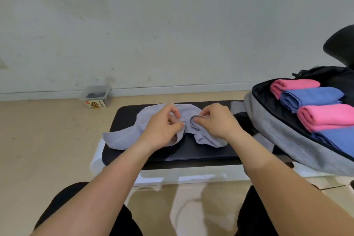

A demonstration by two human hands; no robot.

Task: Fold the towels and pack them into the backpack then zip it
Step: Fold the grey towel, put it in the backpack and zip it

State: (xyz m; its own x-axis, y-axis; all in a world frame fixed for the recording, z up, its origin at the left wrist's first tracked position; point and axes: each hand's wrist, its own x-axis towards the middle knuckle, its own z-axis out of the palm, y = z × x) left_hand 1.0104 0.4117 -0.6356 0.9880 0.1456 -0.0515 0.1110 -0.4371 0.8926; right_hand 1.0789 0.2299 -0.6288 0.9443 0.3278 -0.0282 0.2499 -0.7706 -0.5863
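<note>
1. Grey towel (124,136) crumpled on the tabletop (191,155), right under both hands, long side running left to right.
2. Left hand (162,130) and right hand (214,122) close together, each pinching an edge.
3. Backpack (277,132) open, just right of the right hand.

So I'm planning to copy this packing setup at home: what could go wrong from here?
The grey towel is bunched, pinched by the left hand and right hand; it may fold lumpy. The backpack overhangs the black mat and could slide off. Four folded towels already line it, so space and zipping may get tight.
</note>
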